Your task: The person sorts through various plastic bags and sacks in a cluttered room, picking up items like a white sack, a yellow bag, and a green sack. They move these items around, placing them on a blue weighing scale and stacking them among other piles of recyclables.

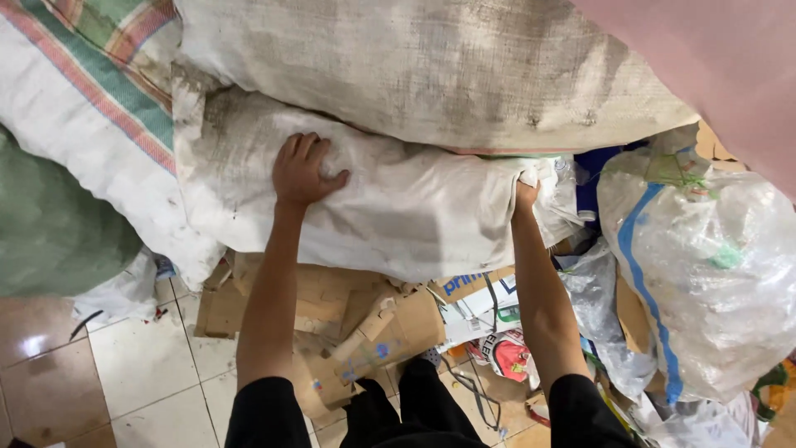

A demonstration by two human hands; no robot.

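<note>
A big dirty white woven sack lies across the middle, wedged under another large grey-white sack. My left hand grips a fold of the white sack's cloth near its upper left. Over at the sack's right end, my right hand is closed on the bunched cloth. Both arms reach forward and up from black sleeves.
A striped white, green and red sack and a green sack are on the left. A clear plastic bag of bottles stands on the right. Flattened cardboard and scraps lie on the tiled floor below.
</note>
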